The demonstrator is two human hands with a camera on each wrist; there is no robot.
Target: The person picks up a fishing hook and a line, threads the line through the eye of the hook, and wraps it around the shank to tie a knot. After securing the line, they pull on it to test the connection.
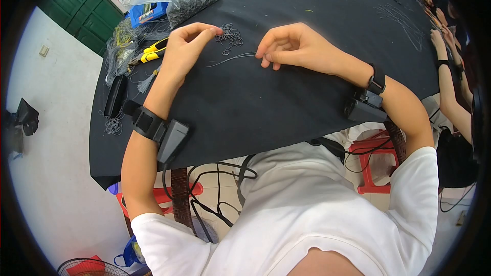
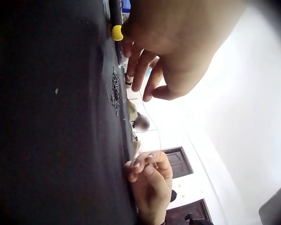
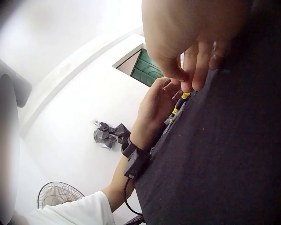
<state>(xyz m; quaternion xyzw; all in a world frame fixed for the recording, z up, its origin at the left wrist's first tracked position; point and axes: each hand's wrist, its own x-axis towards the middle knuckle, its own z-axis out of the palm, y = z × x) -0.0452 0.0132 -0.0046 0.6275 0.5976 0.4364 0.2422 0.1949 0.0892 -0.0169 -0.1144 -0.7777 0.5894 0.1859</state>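
Observation:
The left hand (image 1: 186,51) is at the upper middle of the head view, thumb and forefinger pinched together beside a small pile of dark looped pieces (image 1: 231,38) on the black cloth. A fine thread (image 2: 157,126) runs from its fingertips to the right hand in the left wrist view. The right hand (image 1: 294,46) pinches thin grey strands (image 1: 232,59), whose loose ends trail left over the cloth; its other fingers are curled. In the right wrist view the right hand (image 3: 192,42) partly covers the left hand (image 3: 157,108). The two hands are apart.
Left of the hands lie yellow-handled pliers (image 1: 153,51), a black case (image 1: 116,96) and tangled strands (image 1: 120,46). A clear bag of dark pieces (image 1: 192,5) stands behind. More strands (image 1: 404,23) lie at right, near other people's arms (image 1: 452,82).

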